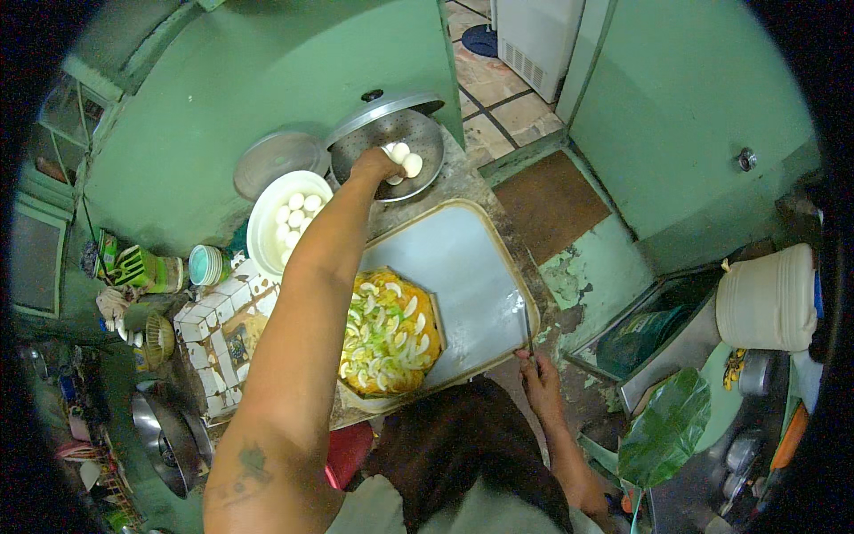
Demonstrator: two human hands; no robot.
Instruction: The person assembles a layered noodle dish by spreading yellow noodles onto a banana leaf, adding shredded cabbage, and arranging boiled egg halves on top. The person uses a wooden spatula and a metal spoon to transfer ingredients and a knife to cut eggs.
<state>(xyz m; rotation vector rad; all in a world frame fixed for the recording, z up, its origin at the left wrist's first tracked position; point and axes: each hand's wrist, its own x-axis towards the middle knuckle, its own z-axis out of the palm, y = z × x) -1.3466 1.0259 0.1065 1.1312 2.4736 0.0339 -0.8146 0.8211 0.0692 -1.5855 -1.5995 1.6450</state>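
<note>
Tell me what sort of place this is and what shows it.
Probably a kitchen, perhaps a home one: a round, perforated grey metal pan holds smooth white eggs, a round white bowl holds more, and orange food topped with pale slices sits on a pale blue rectangular tray.

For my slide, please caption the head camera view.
Left hand at white eggs in a perforated metal pan; right hand holding a thin tool at the rim of a tray with garnished food.
</note>
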